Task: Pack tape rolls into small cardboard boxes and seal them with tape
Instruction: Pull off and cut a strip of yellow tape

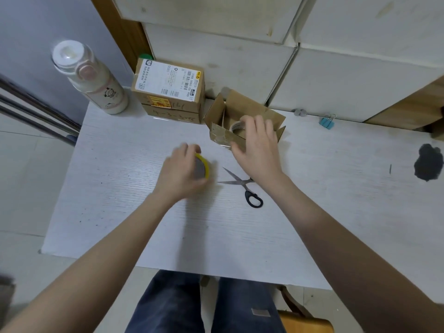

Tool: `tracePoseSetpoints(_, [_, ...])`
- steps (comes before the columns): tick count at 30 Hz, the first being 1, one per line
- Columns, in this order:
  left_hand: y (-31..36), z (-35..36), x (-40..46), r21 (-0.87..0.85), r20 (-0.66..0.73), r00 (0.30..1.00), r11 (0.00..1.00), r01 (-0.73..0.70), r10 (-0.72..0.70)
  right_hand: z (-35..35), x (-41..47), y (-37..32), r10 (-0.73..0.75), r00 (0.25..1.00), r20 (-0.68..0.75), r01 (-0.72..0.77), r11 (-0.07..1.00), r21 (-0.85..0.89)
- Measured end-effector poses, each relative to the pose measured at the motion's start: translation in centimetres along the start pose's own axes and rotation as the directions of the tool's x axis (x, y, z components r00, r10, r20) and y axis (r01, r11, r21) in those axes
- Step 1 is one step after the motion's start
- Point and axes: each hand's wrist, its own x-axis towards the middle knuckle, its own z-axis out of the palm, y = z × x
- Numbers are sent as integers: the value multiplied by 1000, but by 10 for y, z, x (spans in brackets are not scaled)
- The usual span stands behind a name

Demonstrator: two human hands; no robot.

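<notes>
Left hand (181, 173) curled around a yellow-edged tape roll with a grey face (201, 167), fingers wrapped over its top and far side, roll tilted on edge just above or on the white wood-grain tabletop (144, 212); contact with the surface hard to tell through motion blur. Right hand (255, 146) spread over the open small brown cardboard box (225, 133), fingers (269, 126) apart and relaxed, reaching into the box mouth, thumb at the near wall. Cannot tell whether the fingertips touch the clear tape roll (236, 127) sitting inside the box; no grip visible.

Relative to the open box: yellow-edged roll near, toward the left and closer to the person. Steel scissors with black handles (242, 186) just in front of the box, blades parted, lying flat between the two hands. Two stacked sealed brown cardboard boxes with a white shipping label (168, 92) just to the left and behind. White and pink drink bottle with a cartoon print (93, 78) farther left, upright at the tabletop corner. Blue binder clips (327, 121) well apart to the right. Dark stain (428, 162) far right on the tabletop.
</notes>
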Motion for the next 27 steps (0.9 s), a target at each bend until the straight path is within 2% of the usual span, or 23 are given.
tracePoseSetpoints(2, [3,-20,22,2,-202,977,997,-75,74,9,11,2,24,997,77,-20,998,-58])
tracePoseSetpoints(4, [7,-36,48,66,-256,949,983,-170,182,16,19,2,15,991,131,-1,995,-101])
tracePoseSetpoints(7, [14,-41,77,197,-77,929,919,-342,362,24,28,-1,5,981,192,15,995,-103])
tracePoseSetpoints(9, [17,-35,88,285,50,912,869,-405,408,27,31,-1,-2,972,233,31,992,-122])
tracePoseSetpoints(11, [20,-29,96,356,120,902,830,-429,414,28,33,0,-10,964,264,54,986,-159])
tracePoseSetpoints(16, [32,-17,104,447,178,875,756,-479,450,23,37,5,-58,937,344,131,972,-195])
tracePoseSetpoints(22, [31,-6,108,372,180,876,794,-482,447,19,45,5,-8,913,407,106,970,-217])
tracePoseSetpoints(27, [26,-5,108,361,168,892,816,-451,419,22,50,1,-46,906,421,179,943,-281])
